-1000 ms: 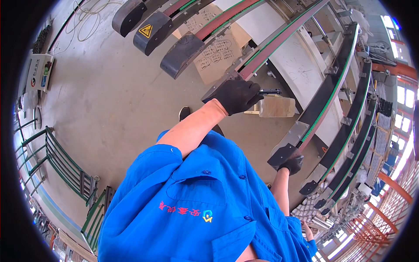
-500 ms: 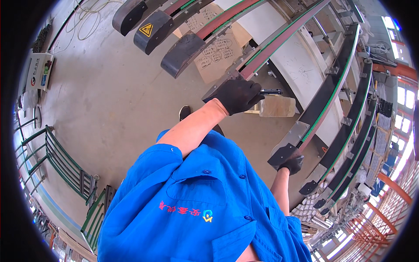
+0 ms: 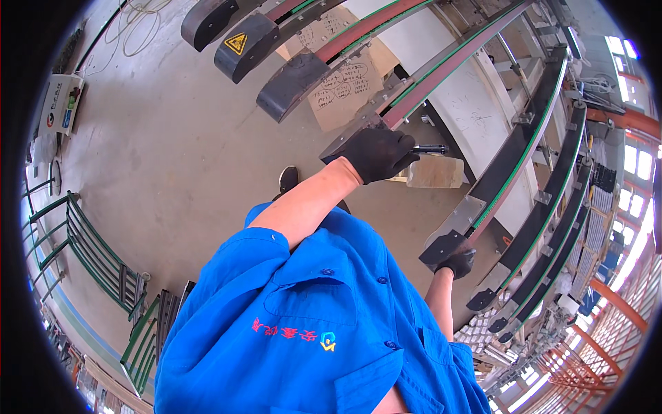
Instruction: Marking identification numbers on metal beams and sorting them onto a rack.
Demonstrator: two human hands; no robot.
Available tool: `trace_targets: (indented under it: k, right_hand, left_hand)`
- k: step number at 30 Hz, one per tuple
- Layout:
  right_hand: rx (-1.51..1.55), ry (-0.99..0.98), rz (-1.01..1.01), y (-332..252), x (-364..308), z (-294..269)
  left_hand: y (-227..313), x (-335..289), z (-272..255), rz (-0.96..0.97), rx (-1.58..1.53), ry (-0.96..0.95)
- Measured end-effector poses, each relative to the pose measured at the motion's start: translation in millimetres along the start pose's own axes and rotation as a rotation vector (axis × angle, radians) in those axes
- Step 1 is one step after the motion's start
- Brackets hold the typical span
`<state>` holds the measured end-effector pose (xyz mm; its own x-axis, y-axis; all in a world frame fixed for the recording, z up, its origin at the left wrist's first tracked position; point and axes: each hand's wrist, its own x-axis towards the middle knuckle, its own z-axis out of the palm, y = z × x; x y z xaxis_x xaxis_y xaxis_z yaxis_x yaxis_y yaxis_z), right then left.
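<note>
My left hand (image 3: 378,153), in a black glove, is closed round a short black pen-shaped tool (image 3: 431,148) that sticks out to the right. The hand lies over the near end of a conveyor rail (image 3: 355,134) with a dark end cover and a reddish side with a green strip. My right hand (image 3: 460,263), also black-gloved, grips the outer edge of a black end cover (image 3: 443,250) on another rail to the right. Some of its fingers are hidden by that cover.
Several more curved rails (image 3: 545,200) run close by on the right. Black rail ends (image 3: 293,83), one with a yellow warning sign (image 3: 236,44), jut out at upper left. A pale block (image 3: 436,171) and cardboard with handwriting (image 3: 345,93) lie below. Green metal frames (image 3: 103,248) stand left.
The whole view has shifted slightly. Both hands keep their places on the rails, and the left still holds the pen-shaped tool.
</note>
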<state>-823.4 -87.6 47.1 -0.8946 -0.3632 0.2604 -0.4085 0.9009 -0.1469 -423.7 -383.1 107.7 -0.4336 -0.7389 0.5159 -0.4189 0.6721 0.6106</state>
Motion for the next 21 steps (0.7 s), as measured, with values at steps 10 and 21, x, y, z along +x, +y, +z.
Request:
trace_targets:
  k: [10, 21]
  right_hand:
    - [-0.098, -0.063, -0.042, 3.3, 2.1, -2.1]
    - [0.014, -0.012, 0.037, -13.6, -5.5, -11.1]
  left_hand:
    - [1.2, 1.4, -1.7, 0.001, 0.007, -0.006]
    - [1.5, 1.5, -1.8, -0.004, 0.003, 0.005]
